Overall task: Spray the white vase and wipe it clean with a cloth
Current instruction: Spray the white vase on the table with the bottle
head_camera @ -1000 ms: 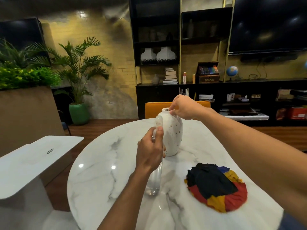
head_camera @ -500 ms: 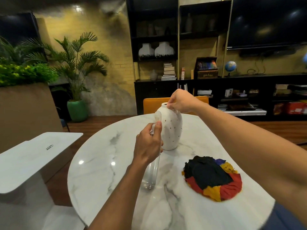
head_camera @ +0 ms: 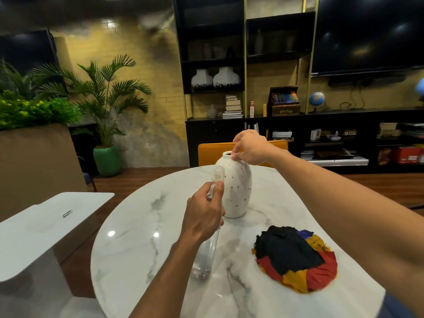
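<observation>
A white speckled vase stands upright on the round marble table. My right hand pinches its rim from above. My left hand is wrapped around a clear spray bottle, held upright just left of the vase, with the thumb up by the nozzle, which faces the vase. A crumpled cloth in black, red, yellow and blue lies on the table to the right of the bottle, touched by neither hand.
An orange chair stands behind the table. A white side table sits to the left. Beyond are potted palms, a dark shelving unit with books and vases, and a wall screen.
Both hands keep their hold on vase and bottle. The view has tilted a little, and the bottle has shifted slightly relative to the vase.
</observation>
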The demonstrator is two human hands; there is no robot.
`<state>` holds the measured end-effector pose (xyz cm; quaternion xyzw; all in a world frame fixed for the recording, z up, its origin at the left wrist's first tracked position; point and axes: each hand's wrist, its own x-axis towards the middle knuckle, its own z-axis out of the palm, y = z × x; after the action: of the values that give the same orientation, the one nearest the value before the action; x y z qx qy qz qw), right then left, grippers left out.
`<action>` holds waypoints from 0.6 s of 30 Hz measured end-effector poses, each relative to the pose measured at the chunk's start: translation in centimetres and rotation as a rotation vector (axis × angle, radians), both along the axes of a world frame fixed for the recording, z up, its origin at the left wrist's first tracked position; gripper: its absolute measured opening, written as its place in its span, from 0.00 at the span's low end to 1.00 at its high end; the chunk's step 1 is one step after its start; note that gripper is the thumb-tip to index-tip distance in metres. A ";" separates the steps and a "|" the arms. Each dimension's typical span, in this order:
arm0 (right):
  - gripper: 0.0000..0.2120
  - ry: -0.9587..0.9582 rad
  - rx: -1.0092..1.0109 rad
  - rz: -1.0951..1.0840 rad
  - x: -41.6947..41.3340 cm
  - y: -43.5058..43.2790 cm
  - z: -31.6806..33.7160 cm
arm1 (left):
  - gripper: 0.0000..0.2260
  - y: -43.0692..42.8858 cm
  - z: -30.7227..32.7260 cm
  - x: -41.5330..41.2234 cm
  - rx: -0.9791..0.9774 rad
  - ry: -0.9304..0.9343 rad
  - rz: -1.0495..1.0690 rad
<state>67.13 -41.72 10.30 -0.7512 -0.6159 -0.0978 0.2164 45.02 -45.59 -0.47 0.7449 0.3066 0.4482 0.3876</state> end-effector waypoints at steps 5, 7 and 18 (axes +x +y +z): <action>0.11 0.167 -0.032 0.118 -0.6 -0.9 0.1 | 0.19 0.0 0.0 0.0 -0.013 -0.003 0.018; 0.11 0.154 -0.087 0.183 -0.2 -1.3 0.3 | 0.19 0.0 0.1 0.1 -0.021 -0.001 0.019; 0.07 -0.023 -0.058 0.122 1.6 -0.7 -0.3 | 0.19 0.1 0.2 0.4 -0.026 0.023 0.037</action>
<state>68.78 -42.40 10.02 -0.7170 -0.6656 -0.0752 0.1931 45.46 -45.45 -0.30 0.7391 0.3305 0.4427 0.3853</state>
